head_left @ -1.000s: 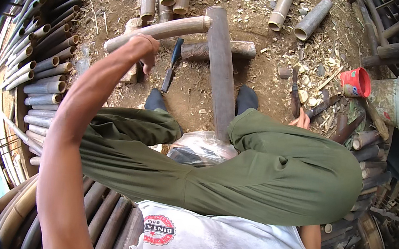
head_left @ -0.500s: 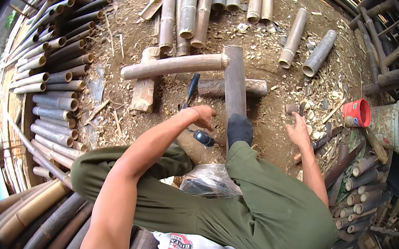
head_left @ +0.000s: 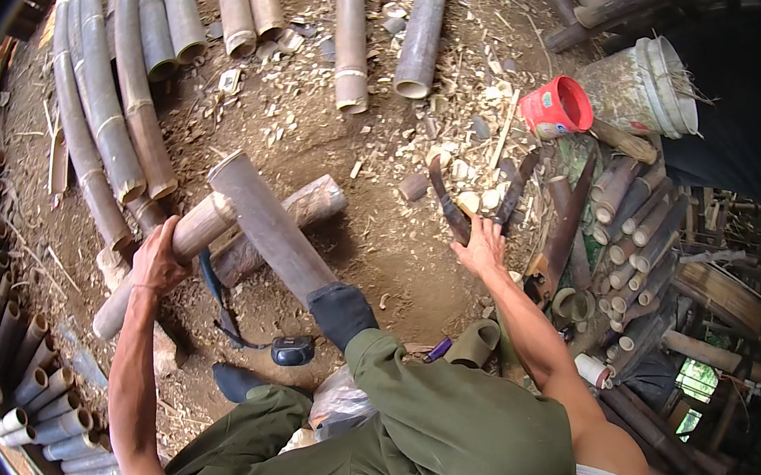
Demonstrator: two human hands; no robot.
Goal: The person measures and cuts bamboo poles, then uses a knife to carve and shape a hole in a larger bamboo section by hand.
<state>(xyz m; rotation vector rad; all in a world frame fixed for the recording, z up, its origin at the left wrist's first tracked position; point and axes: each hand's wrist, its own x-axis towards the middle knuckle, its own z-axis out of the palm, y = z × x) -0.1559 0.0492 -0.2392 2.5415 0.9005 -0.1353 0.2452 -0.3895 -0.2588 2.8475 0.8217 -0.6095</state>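
My left hand (head_left: 161, 260) is wrapped round a pale bamboo tube (head_left: 199, 227) lying aslant on the ground. One end of that tube meets a darker, flatter bamboo length (head_left: 272, 229), whose near end is by my dark-socked foot (head_left: 342, 315). Over on the right, my right hand (head_left: 484, 246) reaches down with its fingers stretched and apart. Its fingertips are at the near ends of a dark curved blade-like tool (head_left: 448, 198) and a second dark, narrow tool (head_left: 516, 190); I see no closed grip on either.
A short log (head_left: 316, 201) lies beyond the bamboo. A strapped black device (head_left: 292, 350) rests near my foot. To the right are a saw (head_left: 548, 263), a red bucket (head_left: 556, 107), a dirty white bucket (head_left: 641, 84) and stacked bamboo pieces (head_left: 644, 260). Long bamboo tubes (head_left: 129, 83) lie at far left.
My view has swung right. My left hand, earlier off the bamboo with bent fingers, now grips the pale tube. My right hand is among the dark tools.
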